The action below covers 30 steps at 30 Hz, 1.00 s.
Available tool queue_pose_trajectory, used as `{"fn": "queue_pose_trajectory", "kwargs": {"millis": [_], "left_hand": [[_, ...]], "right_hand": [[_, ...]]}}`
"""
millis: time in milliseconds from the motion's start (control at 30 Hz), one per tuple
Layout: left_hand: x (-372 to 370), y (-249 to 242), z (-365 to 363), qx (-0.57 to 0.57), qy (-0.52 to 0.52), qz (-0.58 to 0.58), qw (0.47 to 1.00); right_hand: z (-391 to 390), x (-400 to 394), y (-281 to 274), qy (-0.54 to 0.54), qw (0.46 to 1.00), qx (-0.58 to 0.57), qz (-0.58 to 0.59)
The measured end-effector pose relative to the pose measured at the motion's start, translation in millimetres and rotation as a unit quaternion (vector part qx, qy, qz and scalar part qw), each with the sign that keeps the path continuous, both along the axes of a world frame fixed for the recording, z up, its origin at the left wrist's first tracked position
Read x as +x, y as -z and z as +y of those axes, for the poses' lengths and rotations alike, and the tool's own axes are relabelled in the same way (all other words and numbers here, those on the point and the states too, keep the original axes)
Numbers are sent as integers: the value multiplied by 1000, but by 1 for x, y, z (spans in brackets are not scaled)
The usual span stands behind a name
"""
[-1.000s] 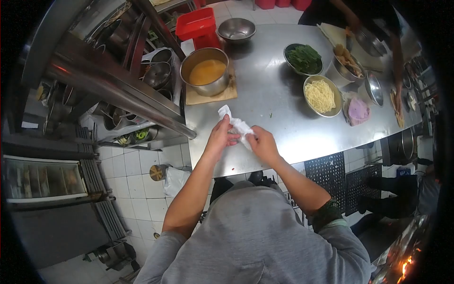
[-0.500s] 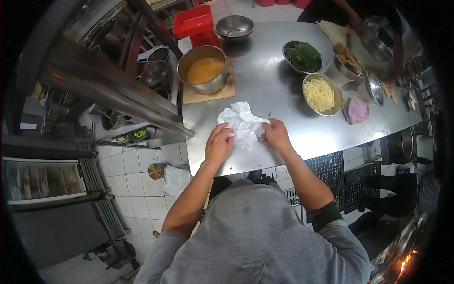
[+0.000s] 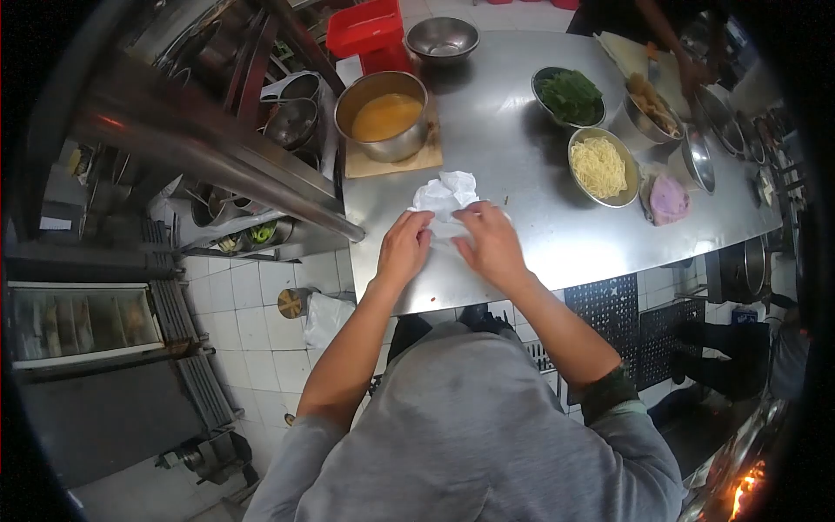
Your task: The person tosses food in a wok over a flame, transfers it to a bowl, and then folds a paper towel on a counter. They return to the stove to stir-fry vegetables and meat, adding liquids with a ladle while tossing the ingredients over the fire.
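Note:
A crumpled, thin white plastic bag (image 3: 445, 193) lies bunched on the steel table between my hands. My left hand (image 3: 404, 250) grips its left side, fingers curled against it. On the other side, my right hand (image 3: 494, 244) has its curved fingertips on the bag, with the thumb lower and a gap between thumb and forefinger. Parts of the bag are hidden behind my fingers. Just beyond stands a steel pot (image 3: 383, 117) of orange-yellow liquid on a wooden board (image 3: 426, 161).
Farther right are a bowl of green leaves (image 3: 570, 96), a bowl of noodles (image 3: 598, 168) and a purple bundle (image 3: 669, 200). A steel bowl (image 3: 442, 39) and red container (image 3: 365, 30) stand at the back. Another person's hand (image 3: 693, 74) is at far right. A metal post (image 3: 296, 200) borders the left.
The white bag is bunched smaller. My right hand has moved inward and left, closer to my left hand, and its pulled-out corner of the bag no longer shows.

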<state>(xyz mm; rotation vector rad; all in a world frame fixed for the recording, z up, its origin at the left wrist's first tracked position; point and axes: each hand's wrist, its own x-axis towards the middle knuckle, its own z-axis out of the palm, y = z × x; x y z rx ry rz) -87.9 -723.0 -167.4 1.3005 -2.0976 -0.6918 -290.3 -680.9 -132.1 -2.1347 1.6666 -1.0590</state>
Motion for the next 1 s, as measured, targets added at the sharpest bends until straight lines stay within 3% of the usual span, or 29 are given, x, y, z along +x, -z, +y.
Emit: {"fn": "queue_pose_trajectory", "kwargs": {"millis": [33, 233, 433, 567, 667, 867, 1000], "left_hand": [[-3, -2, -3, 2, 0, 16, 1000], [-17, -6, 5, 30, -28, 66, 997], [-15, 2, 23, 11, -60, 26, 998], [-9, -1, 24, 11, -14, 5, 1000], [-6, 18, 24, -70, 23, -31, 997], [-26, -4, 18, -117, -91, 50, 988], [-33, 4, 10, 63, -109, 176, 976]], "right_hand": [[-1, 5, 1, -49, 999, 4, 13], [-17, 12, 36, 11, 979, 203, -22], [-17, 10, 44, 9, 992, 122, 20], [-27, 0, 47, 47, 966, 215, -138], [-30, -8, 47, 44, 954, 237, -177], [-40, -23, 63, 0, 863, 325, -387], [-38, -29, 46, 17, 784, 393, -480]]}}
